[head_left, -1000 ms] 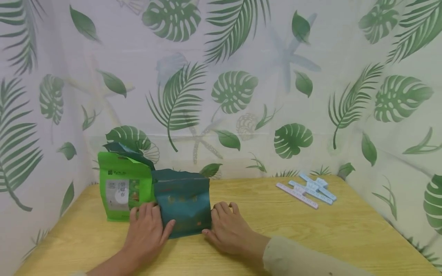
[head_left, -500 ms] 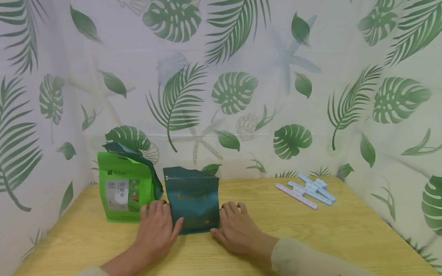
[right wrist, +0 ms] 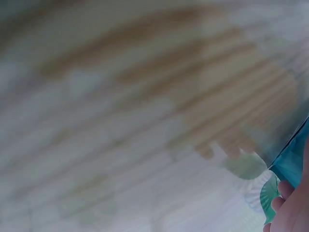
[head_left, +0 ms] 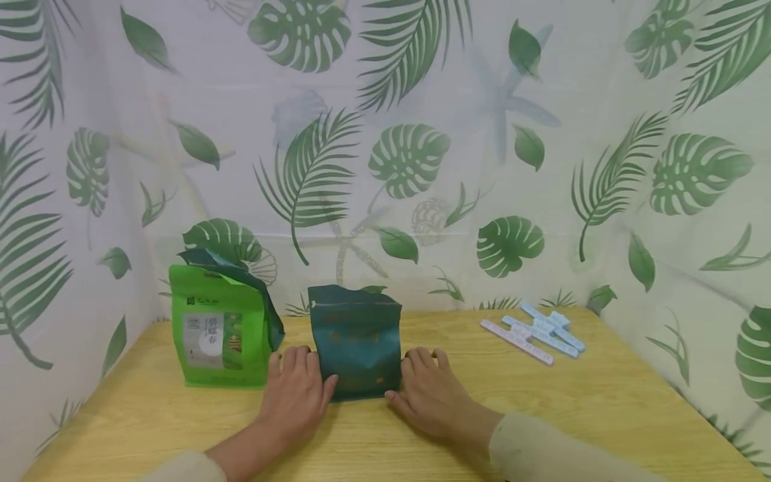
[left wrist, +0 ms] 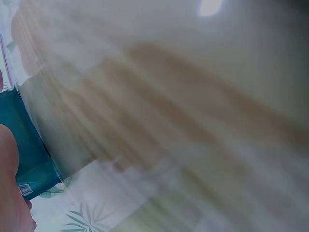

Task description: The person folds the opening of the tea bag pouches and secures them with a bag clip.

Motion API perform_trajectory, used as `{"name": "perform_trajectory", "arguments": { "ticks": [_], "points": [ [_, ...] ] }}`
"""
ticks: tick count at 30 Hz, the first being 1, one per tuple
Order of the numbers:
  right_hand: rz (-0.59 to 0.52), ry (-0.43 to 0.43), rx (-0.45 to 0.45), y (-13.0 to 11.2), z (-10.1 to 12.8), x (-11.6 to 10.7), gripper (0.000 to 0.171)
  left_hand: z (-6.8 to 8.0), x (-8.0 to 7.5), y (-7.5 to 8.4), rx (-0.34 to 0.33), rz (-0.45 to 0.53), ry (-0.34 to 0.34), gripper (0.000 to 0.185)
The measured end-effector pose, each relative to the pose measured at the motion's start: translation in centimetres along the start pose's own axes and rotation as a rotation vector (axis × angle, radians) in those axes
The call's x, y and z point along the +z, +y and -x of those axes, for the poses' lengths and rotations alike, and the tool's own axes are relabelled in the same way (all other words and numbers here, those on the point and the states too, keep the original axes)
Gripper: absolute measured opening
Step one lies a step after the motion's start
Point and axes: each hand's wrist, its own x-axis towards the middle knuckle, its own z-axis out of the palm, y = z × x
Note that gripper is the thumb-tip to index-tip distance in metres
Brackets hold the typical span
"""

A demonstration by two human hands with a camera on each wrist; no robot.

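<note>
Teal foil is what both hands are busy with: a dark teal pouch (head_left: 357, 341) stands upright on the wooden table (head_left: 602, 408), toward its back edge and a little left of the middle. The left hand (head_left: 296, 391) lies against the pouch's left side, fingers fairly straight along the edge and thumb tucked across the lower front. The right hand (head_left: 430, 395) mirrors it on the right side, fingers laid flat by the base and thumb touching the bottom corner. Neither hand curls round the pouch; they bracket it, palms low on the tabletop. Both wrist views are badly blurred and show only a sliver of teal beside skin, so they add nothing about the grip.

Just left of the pouch, apart from it, a bright green pouch (head_left: 218, 328) stands upright near the back left corner, its top open and folded over. Near the back right corner lies a small heap of pale blue and pink sealing clips (head_left: 536, 333), well apart from the hands.

Judging by the pose, the step in hand is positioning the teal pouch upright between the palms. Its top edge looks crumpled rather than flat, so any handling of the mouth would call for lifting the hands from the base to the top.
</note>
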Motion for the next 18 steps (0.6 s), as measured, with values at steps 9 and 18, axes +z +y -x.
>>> {"name": "perform_trajectory", "arguments": {
  "ticks": [9, 18],
  "points": [
    [0.037, 0.004, 0.018, 1.2, 0.7, -0.2, 0.050, -1.1, 0.6, 1.1, 0.003, -0.016, 0.008, 0.045],
    [0.044, 0.026, 0.020, 1.9, 1.1, -0.2, 0.047, -1.6, 1.3, 1.8, -0.004, 0.005, -0.013, 0.047]
  ]
}}
